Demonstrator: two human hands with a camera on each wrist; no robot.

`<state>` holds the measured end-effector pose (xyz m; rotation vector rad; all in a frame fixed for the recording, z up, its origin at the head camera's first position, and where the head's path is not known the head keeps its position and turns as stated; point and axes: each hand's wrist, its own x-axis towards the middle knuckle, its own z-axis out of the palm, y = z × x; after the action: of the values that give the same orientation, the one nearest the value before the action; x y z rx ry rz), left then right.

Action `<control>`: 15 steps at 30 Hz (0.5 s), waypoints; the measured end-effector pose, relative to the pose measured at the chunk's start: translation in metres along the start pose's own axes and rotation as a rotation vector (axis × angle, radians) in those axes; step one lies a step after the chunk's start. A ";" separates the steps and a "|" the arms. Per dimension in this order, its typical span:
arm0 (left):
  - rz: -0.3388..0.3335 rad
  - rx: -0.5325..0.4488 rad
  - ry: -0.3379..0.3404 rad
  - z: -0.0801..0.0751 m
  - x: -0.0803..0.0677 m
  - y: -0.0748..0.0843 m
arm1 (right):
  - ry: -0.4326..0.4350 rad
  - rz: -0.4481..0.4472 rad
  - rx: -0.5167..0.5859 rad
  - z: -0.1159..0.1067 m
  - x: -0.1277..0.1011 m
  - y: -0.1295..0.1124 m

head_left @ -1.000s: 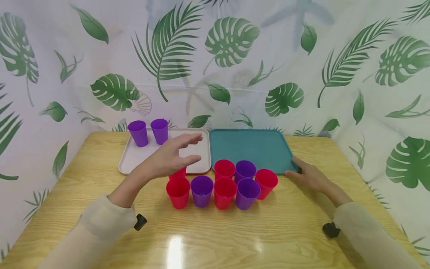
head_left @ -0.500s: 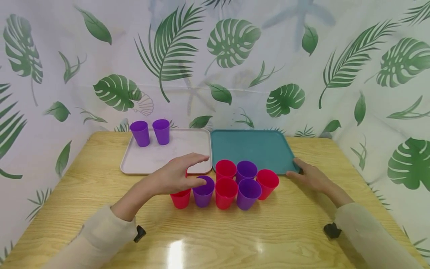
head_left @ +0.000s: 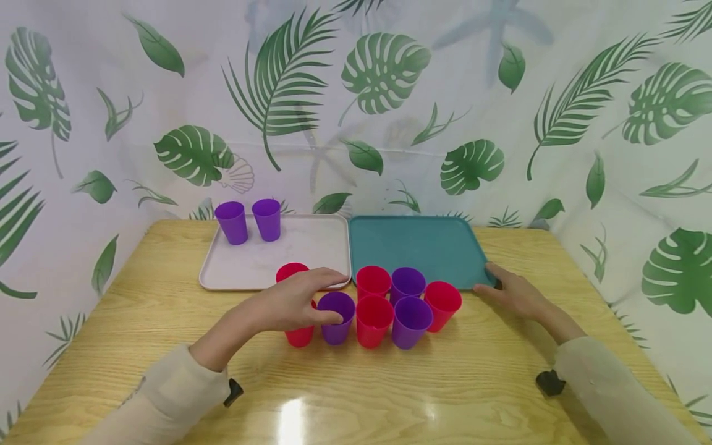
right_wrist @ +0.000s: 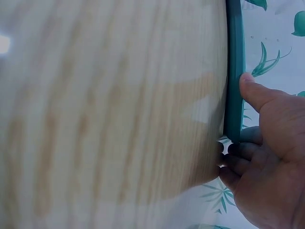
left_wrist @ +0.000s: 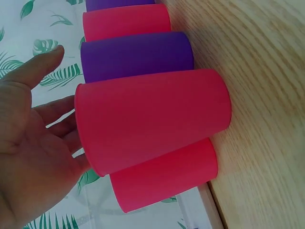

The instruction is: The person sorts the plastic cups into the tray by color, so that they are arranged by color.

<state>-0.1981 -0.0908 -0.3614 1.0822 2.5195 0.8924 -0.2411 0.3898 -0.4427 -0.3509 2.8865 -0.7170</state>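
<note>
My left hand is over the left end of a group of red and purple cups, thumb and fingers spread apart. It partly hides the front-left red cup and the red cup behind it. In the left wrist view the fingers pass behind the rim of the nearest red cup, and the thumb stands away from it. A purple cup stands under the thumb tip. My right hand rests at the front right corner of the teal tray, its thumb touching the rim.
Two purple cups stand upright at the back left of the white tray, which lies beside the teal one. More cups, among them a red cup at the right end, stand upright on the wooden table. A leaf-patterned cloth hangs behind.
My left hand has come down from above the white tray's front edge to the left cups, moving slightly right. The right hand has stayed at the tray corner.
</note>
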 end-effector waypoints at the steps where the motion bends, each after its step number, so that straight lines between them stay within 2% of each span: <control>1: 0.000 0.009 0.000 0.001 0.000 0.000 | -0.001 -0.001 0.001 0.000 0.000 0.000; 9: 0.002 0.048 -0.014 0.004 0.002 0.000 | -0.007 0.006 0.002 0.000 -0.001 -0.002; 15: 0.000 0.057 -0.064 0.009 0.006 -0.002 | -0.010 0.017 -0.005 -0.001 -0.001 -0.003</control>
<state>-0.1995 -0.0833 -0.3691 1.1104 2.5069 0.7775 -0.2395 0.3876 -0.4403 -0.3287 2.8784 -0.7037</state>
